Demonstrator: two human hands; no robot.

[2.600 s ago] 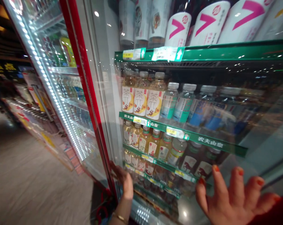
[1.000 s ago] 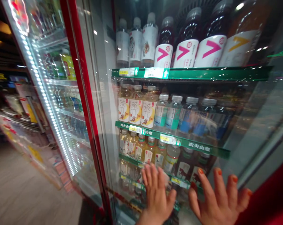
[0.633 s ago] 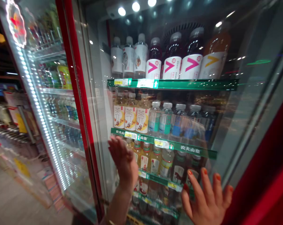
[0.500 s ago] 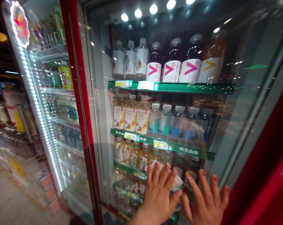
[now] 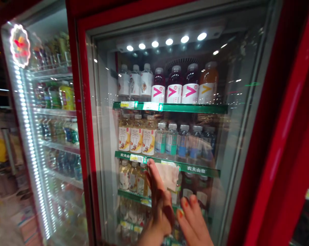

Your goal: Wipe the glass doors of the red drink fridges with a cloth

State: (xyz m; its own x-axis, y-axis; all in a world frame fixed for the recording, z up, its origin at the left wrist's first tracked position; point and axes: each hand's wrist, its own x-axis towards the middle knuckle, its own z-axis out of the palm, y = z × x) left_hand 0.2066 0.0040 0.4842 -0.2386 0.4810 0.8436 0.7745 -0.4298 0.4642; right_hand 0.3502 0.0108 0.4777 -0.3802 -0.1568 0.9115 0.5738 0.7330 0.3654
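Note:
My left hand (image 5: 158,201) presses a white cloth (image 5: 168,175) against the glass door (image 5: 236,102) of a red-framed drinks fridge, fingers stretched upward, level with the third shelf. My right hand (image 5: 192,222), with orange-painted nails, lies flat and open on the glass just right of and below the left hand. Behind the glass, tea bottles (image 5: 134,136) and water bottles (image 5: 170,140) stand on green-edged shelves (image 5: 195,108). Dark juice bottles (image 5: 173,87) fill the top shelf.
The fridge's red frame (image 5: 82,143) rises at the left and a wide red post (image 5: 280,147) at the right. A second lit glass-door fridge (image 5: 52,136) full of drinks stands to the left. Blurred shop shelving (image 5: 0,153) shows at the far left.
My left hand has slid up the glass with the cloth, from the lower shelf to the third shelf's edge. My right hand has shifted left and lower. The view has pulled back and tilted upward.

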